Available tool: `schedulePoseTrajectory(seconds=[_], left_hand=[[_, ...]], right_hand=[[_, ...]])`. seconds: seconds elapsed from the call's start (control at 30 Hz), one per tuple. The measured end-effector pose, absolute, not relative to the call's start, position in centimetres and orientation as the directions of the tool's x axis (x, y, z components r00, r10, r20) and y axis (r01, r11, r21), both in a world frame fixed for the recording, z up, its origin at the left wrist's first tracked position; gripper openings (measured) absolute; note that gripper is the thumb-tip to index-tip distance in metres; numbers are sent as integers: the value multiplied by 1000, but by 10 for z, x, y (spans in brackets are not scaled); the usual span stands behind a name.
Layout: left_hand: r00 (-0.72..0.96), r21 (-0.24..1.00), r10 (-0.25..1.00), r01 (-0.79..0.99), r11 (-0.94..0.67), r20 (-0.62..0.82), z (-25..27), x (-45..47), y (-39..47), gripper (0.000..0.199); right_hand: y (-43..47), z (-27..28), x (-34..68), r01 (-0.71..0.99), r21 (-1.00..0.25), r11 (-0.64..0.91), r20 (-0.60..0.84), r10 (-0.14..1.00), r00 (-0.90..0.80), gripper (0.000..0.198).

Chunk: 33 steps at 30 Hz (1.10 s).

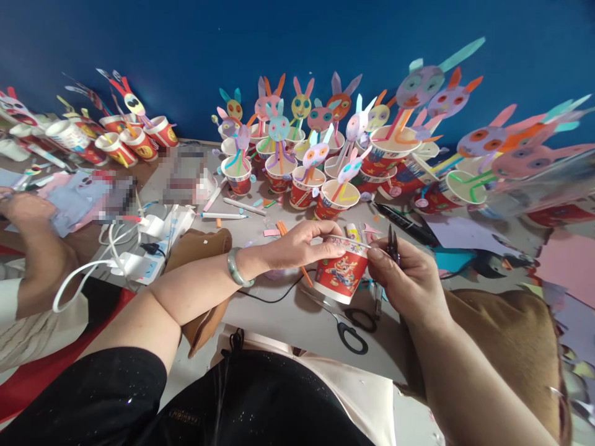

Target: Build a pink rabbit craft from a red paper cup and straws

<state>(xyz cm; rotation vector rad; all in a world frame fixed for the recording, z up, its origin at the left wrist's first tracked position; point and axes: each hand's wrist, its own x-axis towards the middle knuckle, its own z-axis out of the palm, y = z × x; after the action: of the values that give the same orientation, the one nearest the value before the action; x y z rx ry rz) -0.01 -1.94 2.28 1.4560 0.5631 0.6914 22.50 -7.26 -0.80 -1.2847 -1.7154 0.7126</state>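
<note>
My left hand (309,244) is closed on the rim of a red paper cup (341,272) with a cartoon print, thumb outside and fingers over the far side. The cup is tilted slightly above the table. At the rim's right side, the thumb and fingers of my right hand (406,272) pinch the edge. A dark tool with two narrow points (393,243) sticks up from the same right hand; its lower part is hidden. Just below the cup lie black-handled scissors (352,334). Orange strips (294,248) rest behind my left wrist.
Behind stand several red cups with paper rabbit heads (279,164), against a blue wall (195,43). A black marker (404,223) lies to the right, near coloured paper (567,266). Left are a power strip (171,232) with cables and another person's arm (41,248).
</note>
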Motion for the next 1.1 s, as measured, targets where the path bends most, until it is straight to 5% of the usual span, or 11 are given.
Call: schedulePoseTrajectory(seconds=[0.27, 0.57, 0.73, 0.83, 1.1], left_hand=[[793, 999, 609, -11, 38, -14, 19, 0, -17, 26], [633, 996, 769, -33, -84, 86, 13, 2, -14, 30], [656, 990, 754, -127, 63, 36, 10, 3, -16, 62], [733, 987, 680, -111, 118, 1, 8, 5, -17, 62], [686, 991, 728, -100, 89, 4, 8, 4, -16, 59]], right_hand=[[-75, 8, 219, 367, -907, 207, 204, 978, -48, 28], [-74, -2, 219, 345, -922, 178, 196, 980, 19, 33], [-76, -4, 217, 272, -946, 179, 198, 979, 41, 37], [-77, -1, 214, 311, -934, 174, 191, 981, 26, 37], [-81, 5, 214, 446, -830, 334, 393, 918, 44, 35]])
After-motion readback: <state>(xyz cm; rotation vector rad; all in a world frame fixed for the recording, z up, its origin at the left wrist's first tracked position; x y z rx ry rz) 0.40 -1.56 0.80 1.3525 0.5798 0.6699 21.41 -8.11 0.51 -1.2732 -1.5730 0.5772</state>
